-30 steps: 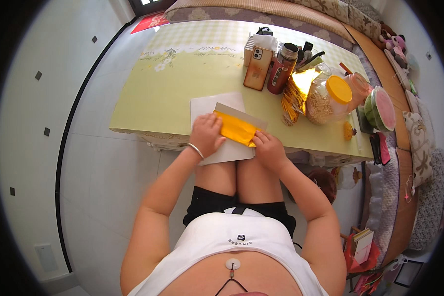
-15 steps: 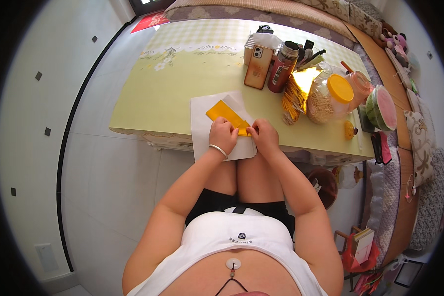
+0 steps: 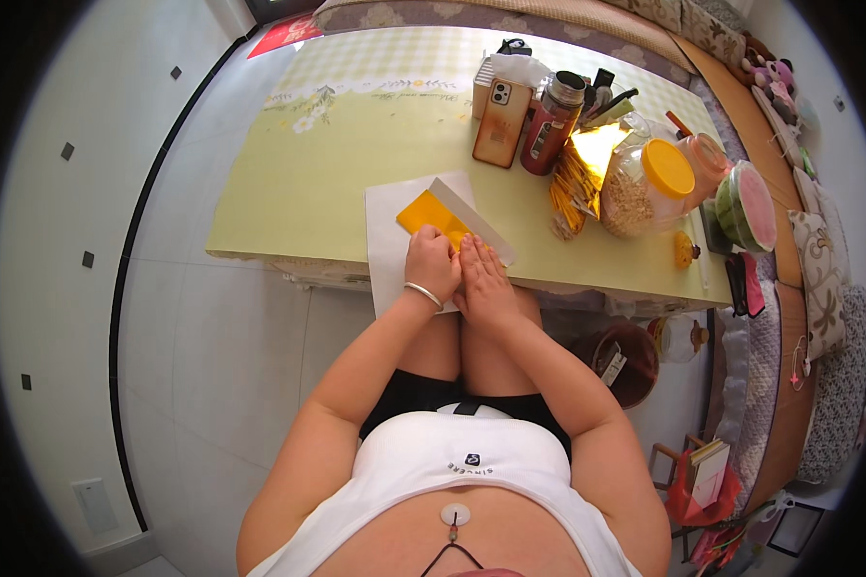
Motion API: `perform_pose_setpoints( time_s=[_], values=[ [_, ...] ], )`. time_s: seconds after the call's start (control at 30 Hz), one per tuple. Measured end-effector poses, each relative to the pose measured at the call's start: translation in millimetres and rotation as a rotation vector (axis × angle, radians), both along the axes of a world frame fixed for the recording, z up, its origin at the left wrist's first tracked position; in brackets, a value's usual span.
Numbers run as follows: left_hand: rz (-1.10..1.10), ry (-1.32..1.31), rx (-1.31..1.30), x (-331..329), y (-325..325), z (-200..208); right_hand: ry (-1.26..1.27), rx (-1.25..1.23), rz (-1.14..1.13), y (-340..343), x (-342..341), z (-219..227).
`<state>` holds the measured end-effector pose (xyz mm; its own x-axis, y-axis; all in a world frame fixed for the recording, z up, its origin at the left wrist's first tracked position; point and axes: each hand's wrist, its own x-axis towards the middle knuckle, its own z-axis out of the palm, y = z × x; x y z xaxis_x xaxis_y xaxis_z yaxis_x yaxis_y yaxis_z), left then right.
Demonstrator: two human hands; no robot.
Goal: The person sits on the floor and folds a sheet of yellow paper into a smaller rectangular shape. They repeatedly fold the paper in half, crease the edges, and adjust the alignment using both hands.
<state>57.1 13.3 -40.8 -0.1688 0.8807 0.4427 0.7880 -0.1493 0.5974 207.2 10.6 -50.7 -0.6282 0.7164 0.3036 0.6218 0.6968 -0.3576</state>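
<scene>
A folded strip of golden-yellow paper lies slantwise at the table's near edge, with a pale grey-white band along its far right side. Under it is a white sheet of paper that hangs over the edge. My left hand, a bangle on its wrist, has its fingers curled together on the near end of the golden paper. Right beside it, my right hand lies flat, its fingers stretched out over the paper's right end. Both hands cover that end, so its fold is hidden.
Back right on the table stand a phone, a red flask, shiny gold foil sheets, a yellow-lidded jar and a cut watermelon. A brown bin stands on the floor to the right.
My right hand has gone from pinching the golden paper's right end to lying flat across it, closer to my left hand. My left hand has hardly moved.
</scene>
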Motion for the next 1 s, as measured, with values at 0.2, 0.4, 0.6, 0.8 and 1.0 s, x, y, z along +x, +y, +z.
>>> perform_pose_setpoints(
  time_s=[0.2,0.4,0.6,0.8,1.0],
  values=[
    [-0.013,0.057,0.018,-5,-8,4,-0.076,-0.047,-0.062,-5,-1,6],
    [-0.123,0.122,-0.040,-44,-17,19,-0.107,-0.041,0.020,-3,7,14],
    [-0.445,0.374,0.106,-90,-19,42,-0.091,-0.077,0.231,12,28,24],
    [-0.525,0.410,0.091,-91,-28,33,0.027,-0.058,0.343,48,34,35],
    [-0.326,0.435,0.113,-68,-42,27,0.166,-0.031,0.286,30,-2,31]
  ],
)
